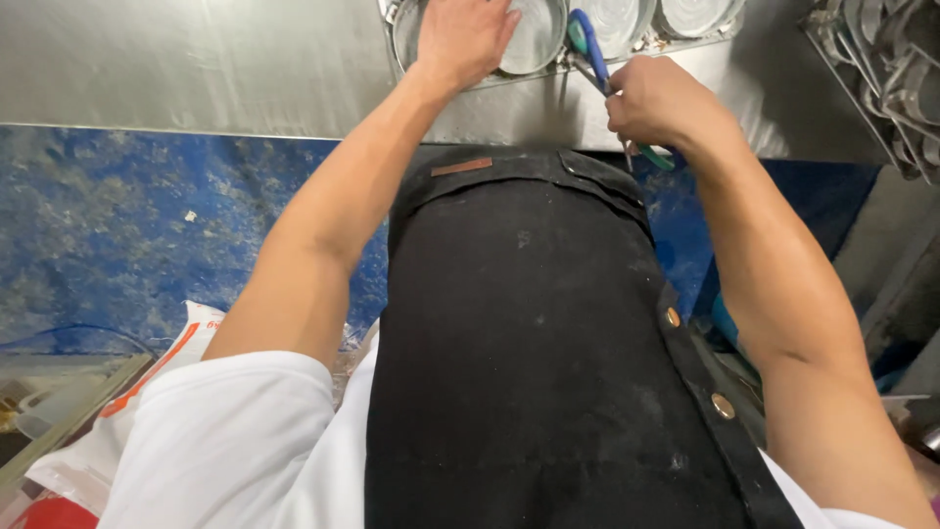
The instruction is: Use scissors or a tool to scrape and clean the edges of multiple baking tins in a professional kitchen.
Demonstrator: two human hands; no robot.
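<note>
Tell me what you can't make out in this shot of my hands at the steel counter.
1. What the round metal container holds: head view, the left hand covers it and the top edge cuts it off.
2. The scissors' blades: hidden under the right hand.
3. The metal tools at the right: cut off by the frame edge.
4. The floor below the counter: partly blocked by the black apron.

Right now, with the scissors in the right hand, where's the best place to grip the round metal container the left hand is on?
Probably by the rim, from above. The round metal container sits open side up in a row beside similar ones, so its walls are crowded; the left hand already rests over its near rim. The right hand is closed on the scissors.
</note>
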